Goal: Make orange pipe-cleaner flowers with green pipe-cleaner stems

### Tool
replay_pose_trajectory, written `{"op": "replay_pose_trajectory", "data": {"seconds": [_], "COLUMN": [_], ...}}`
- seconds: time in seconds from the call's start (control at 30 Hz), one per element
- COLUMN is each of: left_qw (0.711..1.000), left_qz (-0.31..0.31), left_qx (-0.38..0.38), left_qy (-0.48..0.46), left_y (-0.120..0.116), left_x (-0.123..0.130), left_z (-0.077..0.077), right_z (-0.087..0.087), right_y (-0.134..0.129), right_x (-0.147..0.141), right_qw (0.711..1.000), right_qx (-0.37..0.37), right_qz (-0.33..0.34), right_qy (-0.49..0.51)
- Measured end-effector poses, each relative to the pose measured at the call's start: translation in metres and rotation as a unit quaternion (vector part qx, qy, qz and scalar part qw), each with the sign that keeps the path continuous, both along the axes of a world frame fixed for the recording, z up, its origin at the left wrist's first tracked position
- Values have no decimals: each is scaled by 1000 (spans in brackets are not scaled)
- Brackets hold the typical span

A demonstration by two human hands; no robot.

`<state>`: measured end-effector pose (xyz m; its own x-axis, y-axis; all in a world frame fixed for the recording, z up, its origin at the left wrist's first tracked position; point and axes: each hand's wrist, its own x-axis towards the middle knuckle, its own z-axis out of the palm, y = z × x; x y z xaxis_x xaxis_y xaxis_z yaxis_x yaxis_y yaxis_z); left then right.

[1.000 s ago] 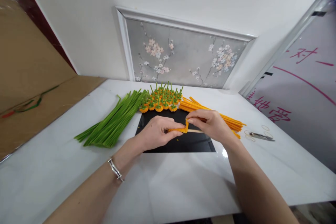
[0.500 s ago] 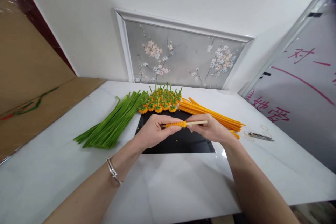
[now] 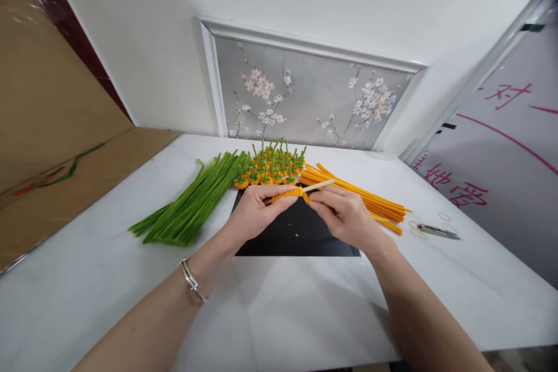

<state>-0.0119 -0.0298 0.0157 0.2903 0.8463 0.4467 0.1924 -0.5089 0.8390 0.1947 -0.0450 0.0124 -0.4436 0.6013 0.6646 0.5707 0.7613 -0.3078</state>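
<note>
My left hand (image 3: pixel 257 209) pinches a thin wooden stick (image 3: pixel 320 185) with an orange pipe cleaner (image 3: pixel 288 193) coiled round it. The stick's bare pale end sticks out to the right, tilted slightly up. Between the thumb and fingers of my right hand (image 3: pixel 346 215) is the loose end of that orange pipe cleaner, just right of the coil. Both hands hover over a black mat (image 3: pixel 279 241) with a few small orange bits on it.
Behind the mat stand several small orange pumpkin shapes (image 3: pixel 272 165) with green stems. Green pipe cleaners (image 3: pixel 192 203) lie left, orange pipe cleaners (image 3: pixel 370 195) right. Scissors (image 3: pixel 438 231) rest farther right on the white table (image 3: pixel 288 308). A framed floral panel (image 3: pixel 309 93) is behind.
My right hand has shifted from around the stick's right end to just below it, now holding the pipe cleaner's end. The stick has tilted up to the right. The view has shifted slightly.
</note>
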Motion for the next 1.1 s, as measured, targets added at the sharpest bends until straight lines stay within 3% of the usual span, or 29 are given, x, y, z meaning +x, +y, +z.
{"op": "replay_pose_trajectory", "data": {"seconds": [0.13,0.3,0.37,0.5,0.7,0.83,0.97,1.1], "left_qw": [1000,1000,1000,999,981,978,981,986], "left_qz": [-9,-7,-15,-18,-16,-83,-91,-60], "left_qx": [6,23,22,9,63,38,18,21], "left_qy": [1,6,10,41,181,187,171,156], "left_y": [0,1,3,5,3,1,2,3], "left_x": [-1,-1,-2,-3,-6,-5,-5,-6], "left_z": [3,1,-1,-7,0,5,3,2], "right_z": [1,5,5,2,-2,-4,-6,-7], "right_y": [-2,-5,-4,-1,0,0,-1,-4], "right_x": [-2,-2,-1,0,-1,-2,-3,-7], "right_qw": [991,954,958,988,997,997,995,985], "right_qx": [120,275,267,152,80,82,102,141], "right_qz": [-48,-122,-102,-26,0,0,-14,-97], "right_qy": [-26,-6,15,22,19,10,-10,-39]}}
